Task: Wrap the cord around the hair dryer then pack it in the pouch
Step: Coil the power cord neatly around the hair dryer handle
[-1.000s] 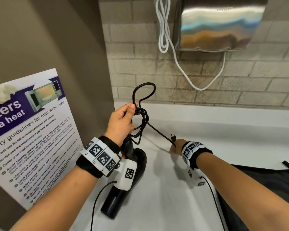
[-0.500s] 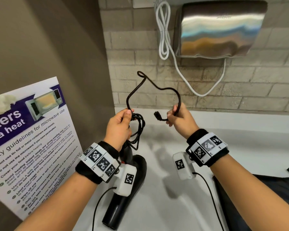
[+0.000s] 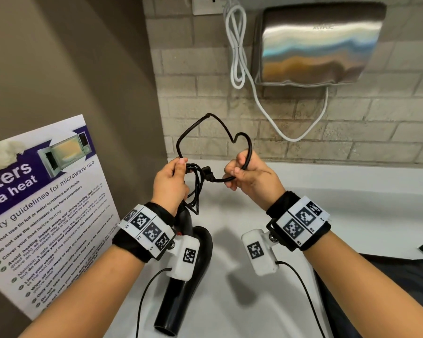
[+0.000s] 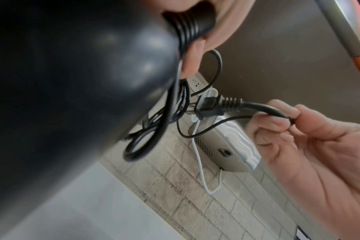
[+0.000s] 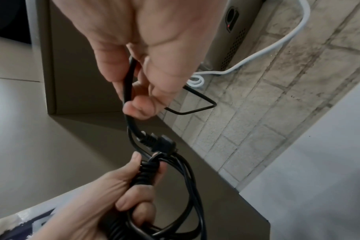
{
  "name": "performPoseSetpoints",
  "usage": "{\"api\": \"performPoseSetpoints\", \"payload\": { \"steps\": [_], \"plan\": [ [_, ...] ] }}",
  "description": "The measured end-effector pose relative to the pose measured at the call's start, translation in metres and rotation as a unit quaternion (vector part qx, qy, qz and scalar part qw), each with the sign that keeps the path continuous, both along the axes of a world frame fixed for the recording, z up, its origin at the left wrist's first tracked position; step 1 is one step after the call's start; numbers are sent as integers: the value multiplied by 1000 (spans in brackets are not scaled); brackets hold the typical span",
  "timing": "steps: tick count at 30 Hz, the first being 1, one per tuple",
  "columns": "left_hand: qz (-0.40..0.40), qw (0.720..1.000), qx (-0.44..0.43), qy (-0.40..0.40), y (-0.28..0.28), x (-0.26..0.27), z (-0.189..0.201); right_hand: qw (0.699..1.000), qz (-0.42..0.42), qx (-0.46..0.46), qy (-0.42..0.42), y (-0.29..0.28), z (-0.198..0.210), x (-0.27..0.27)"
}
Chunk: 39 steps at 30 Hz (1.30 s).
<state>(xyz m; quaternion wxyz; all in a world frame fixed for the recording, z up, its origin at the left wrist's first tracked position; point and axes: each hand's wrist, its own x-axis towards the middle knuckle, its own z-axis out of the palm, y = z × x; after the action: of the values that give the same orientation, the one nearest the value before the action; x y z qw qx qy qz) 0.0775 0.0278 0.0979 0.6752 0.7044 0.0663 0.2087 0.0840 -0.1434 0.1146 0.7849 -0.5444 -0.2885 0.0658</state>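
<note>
Left hand grip clamps hair dryer handle plus cord loops; right hand grip pinches cord near plug, above surface.

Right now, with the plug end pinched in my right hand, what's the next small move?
Probably carry the plug across to the left hand and lay that last free loop of cord onto the coils gripped at the hair dryer handle; the right hand holds the only slack.

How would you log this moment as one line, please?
wrapping cord | left hand grips hair dryer, coils | right hand pinches cord near plug
</note>
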Motion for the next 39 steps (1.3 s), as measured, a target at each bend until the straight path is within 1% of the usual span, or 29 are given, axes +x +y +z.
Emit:
{"api": "performPoseSetpoints", "payload": {
  "steps": [3, 6, 9, 11, 12, 13, 14, 15, 17, 19, 20, 21, 22, 24, 25, 26, 27, 30, 31, 32, 33, 34, 35, 37, 39],
  "plan": [
    [10, 1000, -7, 4, 1, 0, 1, 1000, 20, 6, -2, 0, -2, -2],
    [0, 1000, -15, 9, 1, 0, 2, 999, 17, -19, -34, 5, -5, -3],
    [-49, 999, -11, 9, -8, -7, 3, 996, -7, -63, -69, 12, -13, 0],
    [-83, 996, -12, 6, -15, -13, 5, 984, -34, -129, -116, 17, -20, 3],
    [-94, 995, -13, 6, -19, -16, 6, 970, -68, -179, -152, 19, -24, 3],
    [-99, 995, -16, 6, -21, -17, 7, 948, -120, -225, -191, 22, -28, 4],
    [-103, 994, -21, 7, -22, -18, 7, 924, -182, -253, -223, 25, -32, 5],
    [-107, 994, -25, 8, -24, -18, 8, 904, -240, -258, -241, 28, -35, 5],
    [-117, 993, -24, 6, -25, -19, 7, 888, -320, -239, -228, 34, -39, 5],
    [-126, 992, -13, 3, -26, -22, 6, 875, -361, -253, -198, 35, -40, 8],
    [-132, 991, -6, 2, -26, -23, 6, 869, -366, -272, -190, 34, -41, 9],
    [-139, 990, 2, 2, -26, -25, 6, 872, -350, -287, -187, 34, -41, 11],
    [-152, 988, 6, -1, -27, -26, 6, 883, -312, -295, -189, 33, -40, 13],
    [-177, 984, 10, -11, -26, -28, 7, 915, -207, -294, -183, 33, -39, 16],
    [-182, 983, 12, -15, -26, -29, 8, 924, -166, -298, -171, 32, -39, 18],
    [-183, 983, 14, -17, -25, -29, 9, 925, -142, -311, -166, 31, -39, 20],
    [-182, 983, 13, -19, -24, -29, 9, 919, -131, -333, -167, 28, -41, 22],
    [-157, 987, -14, -25, -19, -27, 8, 886, -116, -400, -204, 11, -51, 27],
    [-149, 988, -30, -26, -17, -26, 8, 866, -114, -430, -229, 4, -58, 30],
    [-144, 988, -45, -26, -16, -26, 8, 840, -118, -464, -257, -5, -65, 35],
    [-143, 988, -55, -26, -15, -26, 8, 821, -127, -486, -272, -13, -72, 42],
    [-144, 987, -60, -27, -14, -27, 8, 815, -144, -494, -268, -21, -79, 49],
    [-147, 987, -60, -31, -13, -27, 7, 817, -166, -492, -249, -27, -83, 55],
    [-149, 986, -62, -39, -13, -29, 7, 822, -213, -492, -191, -35, -93, 67],
    [-147, 986, -77, -31, -13, -30, 8, 819, -233, -511, -119, -42, -103, 75]
  ]
}}
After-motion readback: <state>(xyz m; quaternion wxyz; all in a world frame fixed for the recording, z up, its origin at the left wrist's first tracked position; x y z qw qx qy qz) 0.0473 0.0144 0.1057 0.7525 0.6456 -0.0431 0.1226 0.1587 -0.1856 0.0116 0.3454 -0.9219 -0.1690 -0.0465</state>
